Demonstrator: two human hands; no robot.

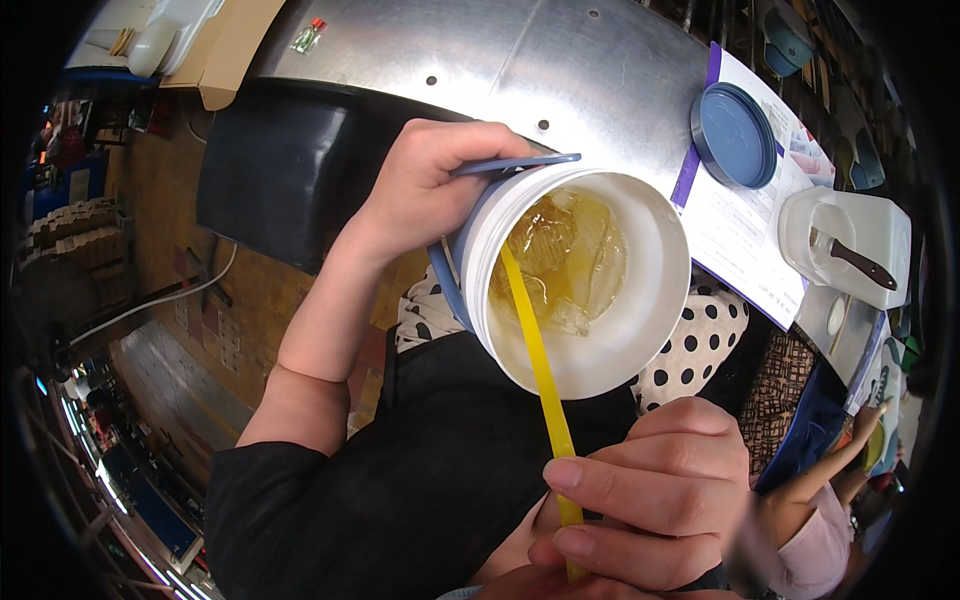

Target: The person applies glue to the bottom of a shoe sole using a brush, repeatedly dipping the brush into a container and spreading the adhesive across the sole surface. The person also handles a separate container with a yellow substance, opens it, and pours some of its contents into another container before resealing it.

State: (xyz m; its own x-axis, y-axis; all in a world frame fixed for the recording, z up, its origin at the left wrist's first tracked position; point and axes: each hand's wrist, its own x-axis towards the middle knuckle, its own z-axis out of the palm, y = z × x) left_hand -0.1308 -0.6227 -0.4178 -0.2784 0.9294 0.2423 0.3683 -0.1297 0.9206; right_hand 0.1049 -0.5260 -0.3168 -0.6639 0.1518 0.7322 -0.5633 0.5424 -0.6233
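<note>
My left hand (430, 185) is closed round the blue handle of a large tumbler (650, 330), white inside and blue outside. The tumbler is tilted toward me, so its open mouth faces up at me. Inside are pieces of ice (590, 250) in a yellowish liquid. A yellow straw (540, 370) slants out over the near rim, its far end in the drink. Near the straw's upper end, my right hand (660, 490) pinches it between thumb and fingers. The straw's top end is partly hidden by my fingers.
Beyond the tumbler is a metal table (480, 60) with a small clear packet (308, 36). At the right lie papers (740, 230), a round blue lid (738, 135) and a translucent container (895, 225) with a brown-handled tool (862, 265). Another person's arm (820, 475) shows at lower right.
</note>
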